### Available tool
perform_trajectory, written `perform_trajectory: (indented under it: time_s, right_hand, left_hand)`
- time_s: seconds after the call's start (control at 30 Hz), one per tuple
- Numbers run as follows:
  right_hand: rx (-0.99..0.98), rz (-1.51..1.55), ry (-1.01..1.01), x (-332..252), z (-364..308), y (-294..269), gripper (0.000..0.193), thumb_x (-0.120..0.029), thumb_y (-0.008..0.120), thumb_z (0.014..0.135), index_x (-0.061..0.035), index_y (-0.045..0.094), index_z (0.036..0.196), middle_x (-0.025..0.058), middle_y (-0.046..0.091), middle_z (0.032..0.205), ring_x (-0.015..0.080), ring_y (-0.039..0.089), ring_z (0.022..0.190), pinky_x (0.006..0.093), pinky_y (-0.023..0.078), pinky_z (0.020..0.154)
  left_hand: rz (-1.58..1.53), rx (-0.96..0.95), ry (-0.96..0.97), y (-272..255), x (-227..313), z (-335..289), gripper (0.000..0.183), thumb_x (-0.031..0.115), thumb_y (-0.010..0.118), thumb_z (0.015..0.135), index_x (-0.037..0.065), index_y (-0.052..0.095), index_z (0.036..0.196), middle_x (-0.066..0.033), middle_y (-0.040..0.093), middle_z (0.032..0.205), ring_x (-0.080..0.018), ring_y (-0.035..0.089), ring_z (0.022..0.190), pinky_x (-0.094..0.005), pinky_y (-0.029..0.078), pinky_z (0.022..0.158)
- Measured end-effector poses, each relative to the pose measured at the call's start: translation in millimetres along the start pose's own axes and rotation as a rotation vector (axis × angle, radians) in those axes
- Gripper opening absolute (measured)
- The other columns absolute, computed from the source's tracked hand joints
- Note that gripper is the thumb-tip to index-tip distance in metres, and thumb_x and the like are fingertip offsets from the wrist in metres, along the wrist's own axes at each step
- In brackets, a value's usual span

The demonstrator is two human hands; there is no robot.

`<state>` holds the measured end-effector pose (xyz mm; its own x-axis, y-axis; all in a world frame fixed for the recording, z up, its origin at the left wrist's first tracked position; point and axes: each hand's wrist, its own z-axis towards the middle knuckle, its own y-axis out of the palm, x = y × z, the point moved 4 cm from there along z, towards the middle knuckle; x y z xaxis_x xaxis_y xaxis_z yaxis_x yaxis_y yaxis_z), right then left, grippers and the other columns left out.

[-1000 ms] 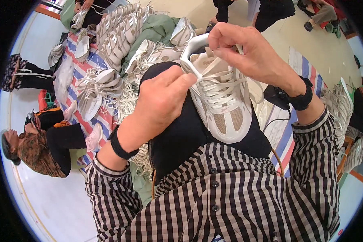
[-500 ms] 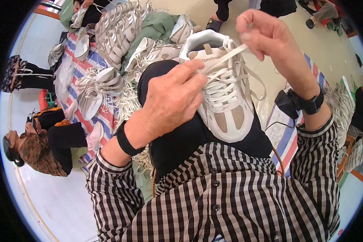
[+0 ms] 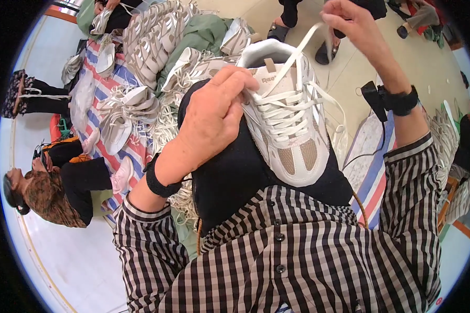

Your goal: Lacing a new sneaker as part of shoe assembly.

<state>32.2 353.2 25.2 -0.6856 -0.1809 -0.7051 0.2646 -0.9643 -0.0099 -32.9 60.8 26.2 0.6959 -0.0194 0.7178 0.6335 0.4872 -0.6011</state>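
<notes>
A white and beige sneaker [image 3: 297, 159] rests on my black-trousered lap, its toe toward me. Cream laces [image 3: 284, 117] cross over its tongue, and a loose loop hangs off its right side. My left hand [image 3: 211, 117] is closed at the shoe's left upper edge, thumb and fingers gripping near the top eyelets; its fingertips are partly hidden. Raised above the far right of the shoe, my right hand [image 3: 355, 26] pinches a shoelace [image 3: 300, 52], which runs taut up from the upper eyelets.
Stacked sneakers [image 3: 154, 39] and a heap of loose laces [image 3: 164, 125] lie ahead and left on a striped sheet [image 3: 141, 167]. A seated person [image 3: 52, 190] is at the left. Other people's feet show at the far side. More shoes [image 3: 444, 146] stand at right.
My right hand has risen away from the shoe, drawing the lace out longer. My left hand has shifted slightly left, from over the laces to the shoe's side edge.
</notes>
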Motion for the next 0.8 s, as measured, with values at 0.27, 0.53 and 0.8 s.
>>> perform_trajectory:
  time_s: [0.27,0.53,0.8]
  right_hand:
    - [0.073,-0.854,0.458,-9,-15,105,0.015,-0.001,0.064,0.085,-0.0019,0.063,0.1,0.0029,0.062,0.083,0.0098,0.056,0.074,0.0241,0.046,0.066]
    - [-0.041,-0.98,0.29,-16,-11,134,0.019,0.003,0.061,0.083,-0.0038,0.063,0.101,0.0045,0.06,0.08,0.0141,0.056,0.069,0.0267,0.047,0.065]
    - [0.49,-0.399,0.645,2,-42,120,0.011,-0.012,0.063,0.091,-0.0019,0.063,0.095,-0.0012,0.062,0.081,0.005,0.054,0.072,0.021,0.044,0.065]
  left_hand:
    - [0.242,0.18,0.147,-25,4,26,0.014,-0.001,0.051,0.079,0.001,0.061,0.09,-0.0136,0.06,0.079,-0.0273,0.06,0.071,-0.0354,0.047,0.064]
    - [-0.034,-0.363,-0.164,2,-17,66,0.014,0.007,0.057,0.082,-0.003,0.064,0.089,-0.0022,0.061,0.071,-0.0093,0.054,0.063,-0.0241,0.046,0.059]
    - [-0.281,-0.421,-0.477,11,-12,57,0.015,0.01,0.058,0.087,-0.002,0.065,0.092,-0.0005,0.058,0.064,-0.0058,0.054,0.055,-0.0209,0.043,0.05]
